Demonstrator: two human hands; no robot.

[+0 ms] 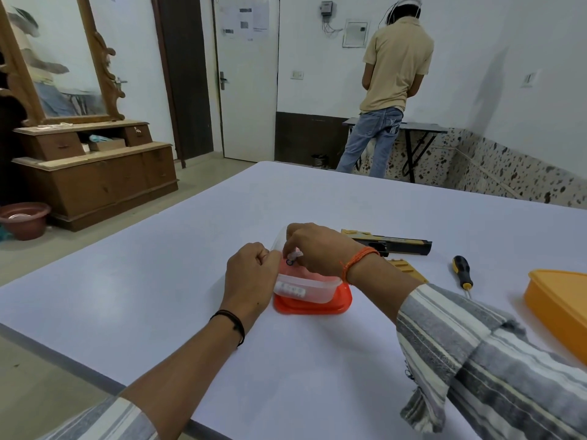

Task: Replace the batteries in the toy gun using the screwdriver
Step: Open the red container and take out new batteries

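Striped sleeve (476, 360): nearest the camera, on the right forearm, which crosses low over the white table (190, 312).
White table: bears everything; the toy gun (390, 244) lies just beyond the right wrist, untouched.
Orange box (562, 306): sits at the right edge, well apart from the work.
Clear tub (305, 289): stands on its orange lid (313, 308); white cells show through its near wall.
Left hand (251, 277): fingers curled against the tub's near-left rim, seemingly steadying it; the grip itself is hidden.
Right hand (320, 249): fingertips pinch a small pale piece with a dark ring over the tub; I cannot tell what it is.
Screwdriver (462, 272): yellow-black, lies right of the gun, apart from both hands.
Step, as I judge: fetching small parts from the tub. Keep the tub pinned, lift straight up so nothing spills, and set pieces beside the gun.
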